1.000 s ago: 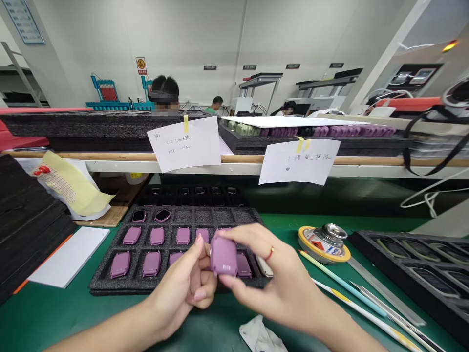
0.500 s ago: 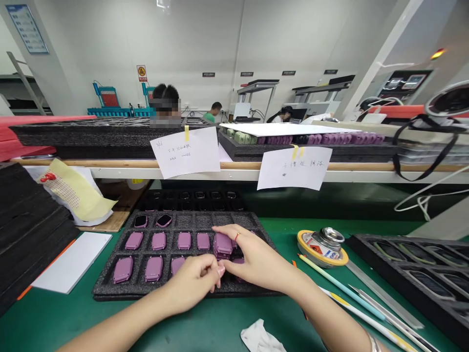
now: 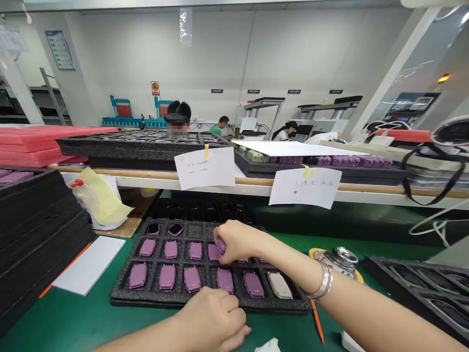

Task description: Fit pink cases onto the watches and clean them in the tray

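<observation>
My right hand [image 3: 234,239] reaches over the black foam tray [image 3: 172,304], its fingers closed around a purple watch case [image 3: 221,246]. That case is above the middle row, beside another purple watch case [image 3: 213,252] in its slot. My left hand [image 3: 216,318] is curled closed in front of the tray's near edge; whether anything is inside it is hidden. Several purple watch cases lie in the two nearer rows, along with one whitish case [image 3: 280,285] at the front right. Two watches with dark screens [image 3: 176,229] sit in the back row.
Stacked black foam trays [image 3: 40,234] and a white pad [image 3: 89,264] stand on the left. Right of the tray are an orange stick [image 3: 317,322], a metal-topped bottle [image 3: 342,259] and another foam tray [image 3: 414,288]. A loaded shelf [image 3: 252,186] crosses behind.
My right hand has moved away from my left, with a purple watch case in its fingers. My left hand has drawn back toward the front of the tray. The view has tilted up.
</observation>
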Demonstrator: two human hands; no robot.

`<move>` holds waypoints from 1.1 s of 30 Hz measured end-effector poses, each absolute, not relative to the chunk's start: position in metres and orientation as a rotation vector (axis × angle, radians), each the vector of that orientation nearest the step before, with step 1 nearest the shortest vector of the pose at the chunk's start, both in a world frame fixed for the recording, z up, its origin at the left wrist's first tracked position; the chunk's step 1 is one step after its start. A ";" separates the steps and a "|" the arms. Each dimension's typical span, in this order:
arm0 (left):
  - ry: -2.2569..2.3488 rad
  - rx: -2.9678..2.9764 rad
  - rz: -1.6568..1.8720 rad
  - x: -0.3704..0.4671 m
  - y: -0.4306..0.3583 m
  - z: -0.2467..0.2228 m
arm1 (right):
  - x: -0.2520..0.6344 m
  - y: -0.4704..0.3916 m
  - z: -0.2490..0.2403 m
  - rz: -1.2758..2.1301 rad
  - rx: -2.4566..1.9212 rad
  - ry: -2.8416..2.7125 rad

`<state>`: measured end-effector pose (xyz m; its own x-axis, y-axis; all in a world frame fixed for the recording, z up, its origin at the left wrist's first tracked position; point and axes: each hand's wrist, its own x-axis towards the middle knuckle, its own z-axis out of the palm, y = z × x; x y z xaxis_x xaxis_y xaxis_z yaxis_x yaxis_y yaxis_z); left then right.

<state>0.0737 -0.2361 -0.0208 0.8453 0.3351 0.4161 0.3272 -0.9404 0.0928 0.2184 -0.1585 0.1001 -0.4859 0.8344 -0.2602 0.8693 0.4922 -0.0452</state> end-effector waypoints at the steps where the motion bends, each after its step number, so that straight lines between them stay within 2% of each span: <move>1: 0.536 3.026 0.693 0.074 -0.235 -0.021 | 0.214 -0.151 0.099 -0.246 1.484 2.560; 10: 0.493 3.151 0.818 0.076 -0.230 -0.030 | 0.179 -0.097 0.070 -0.282 1.611 2.740; 33: 0.516 3.142 0.761 0.073 -0.232 -0.022 | 0.315 -0.111 0.048 -0.561 1.957 2.684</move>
